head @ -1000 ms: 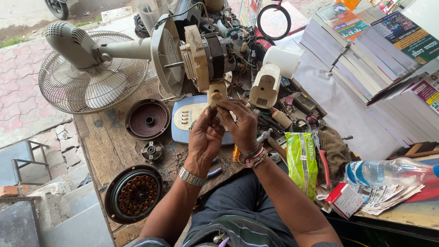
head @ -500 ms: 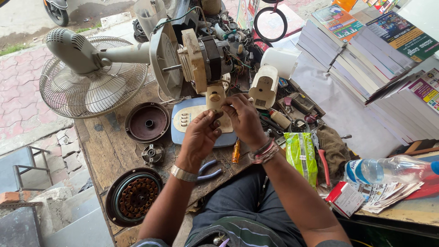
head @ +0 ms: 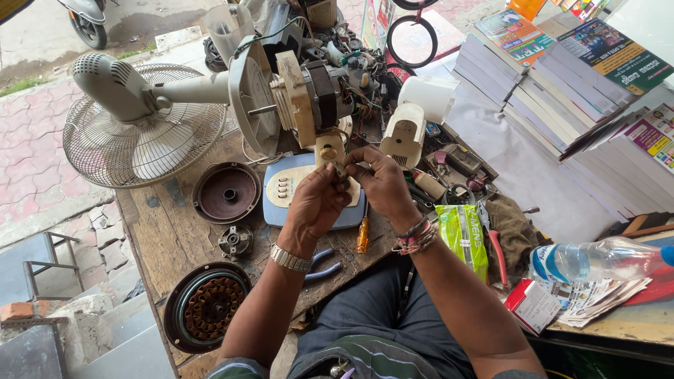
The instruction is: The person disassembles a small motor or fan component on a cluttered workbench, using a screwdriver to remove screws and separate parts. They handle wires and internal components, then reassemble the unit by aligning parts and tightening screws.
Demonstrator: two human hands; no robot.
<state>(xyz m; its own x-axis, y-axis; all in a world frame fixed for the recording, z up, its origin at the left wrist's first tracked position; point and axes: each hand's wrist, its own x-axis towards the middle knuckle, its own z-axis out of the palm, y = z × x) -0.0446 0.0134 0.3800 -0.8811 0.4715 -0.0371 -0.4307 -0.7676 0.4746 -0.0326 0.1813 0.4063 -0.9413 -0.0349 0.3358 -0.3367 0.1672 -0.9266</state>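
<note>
A stripped cream fan motor [head: 309, 98] stands on its neck [head: 330, 151] over a blue and cream fan base [head: 281, 193] on the wooden bench. My left hand [head: 316, 207] and my right hand [head: 379, 182] meet just below the neck, fingers pinched together on a small part there that I cannot make out. A metal watch sits on my left wrist and beaded bands on my right.
A wire fan guard [head: 140, 144] and grey fan housing [head: 116, 84] lie at the left. A brown motor cover [head: 226, 193], a wound stator [head: 210, 309], an orange screwdriver [head: 362, 235], blue pliers [head: 323, 263], a green packet [head: 463, 238], a water bottle [head: 597, 260] and stacked books [head: 562, 91] surround me.
My hands have stayed together at the fan's neck, shifting slightly up and right. The camera view has tilted a little.
</note>
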